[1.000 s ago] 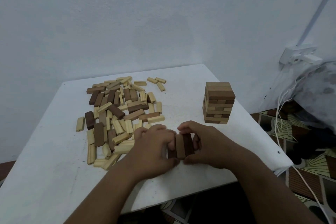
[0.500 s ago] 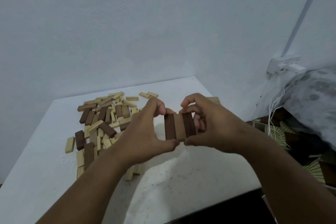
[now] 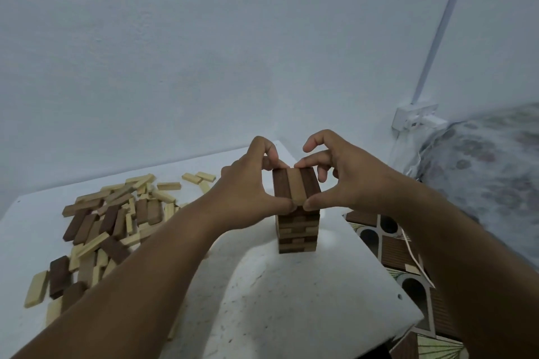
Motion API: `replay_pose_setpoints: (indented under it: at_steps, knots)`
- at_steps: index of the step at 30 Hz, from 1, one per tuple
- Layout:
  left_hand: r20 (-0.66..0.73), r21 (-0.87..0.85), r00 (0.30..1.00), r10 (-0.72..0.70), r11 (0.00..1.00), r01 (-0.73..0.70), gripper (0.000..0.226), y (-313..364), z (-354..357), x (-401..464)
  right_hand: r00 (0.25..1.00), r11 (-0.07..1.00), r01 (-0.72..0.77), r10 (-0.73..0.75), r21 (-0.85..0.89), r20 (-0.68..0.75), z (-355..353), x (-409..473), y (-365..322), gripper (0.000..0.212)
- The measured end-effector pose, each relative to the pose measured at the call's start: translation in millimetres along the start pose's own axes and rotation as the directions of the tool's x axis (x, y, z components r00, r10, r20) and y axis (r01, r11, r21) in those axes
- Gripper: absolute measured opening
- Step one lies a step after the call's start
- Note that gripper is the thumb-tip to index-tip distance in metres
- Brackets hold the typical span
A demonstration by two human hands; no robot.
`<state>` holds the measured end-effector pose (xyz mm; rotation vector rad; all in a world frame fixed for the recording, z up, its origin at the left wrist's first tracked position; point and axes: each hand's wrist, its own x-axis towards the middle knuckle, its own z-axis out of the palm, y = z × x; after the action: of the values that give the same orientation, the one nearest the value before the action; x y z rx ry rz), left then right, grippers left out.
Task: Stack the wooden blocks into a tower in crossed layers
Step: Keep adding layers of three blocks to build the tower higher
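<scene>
Near the table's (image 3: 306,294) right edge, I am pinching a three-block layer (image 3: 295,188) between my left hand (image 3: 248,192) and right hand (image 3: 347,181), lowering it level and crosswise onto the tower (image 3: 297,232), squaring edges before letting go

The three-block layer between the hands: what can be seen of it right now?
The three-block layer is a flat row of wooden blocks side by side: dark, light tan, dark. It sits level at the top of the tower, long sides running away from the camera. The left hand and right hand pinch it, thumbs at the near end, fingertips at the far end.
</scene>
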<state>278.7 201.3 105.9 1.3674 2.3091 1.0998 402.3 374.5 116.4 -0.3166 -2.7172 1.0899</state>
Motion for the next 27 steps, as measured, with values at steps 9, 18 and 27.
replay_pose_setpoints:
  at_steps: [9,18,27]
  knots:
    - [0.021,-0.001,0.998,-0.055,0.999,0.055,0.062,-13,11,12,0.999,0.999,-0.023,0.024,-0.033,0.045,4,16,18,0.081]
    - [0.033,0.008,0.998,-0.063,0.998,0.062,0.063,-22,17,15,0.997,0.997,-0.039,0.043,-0.060,0.066,10,22,23,0.083]
    - [0.056,0.022,0.996,-0.063,0.998,0.062,0.064,-23,18,16,0.996,0.997,-0.035,0.040,-0.064,0.077,9,21,26,0.082]
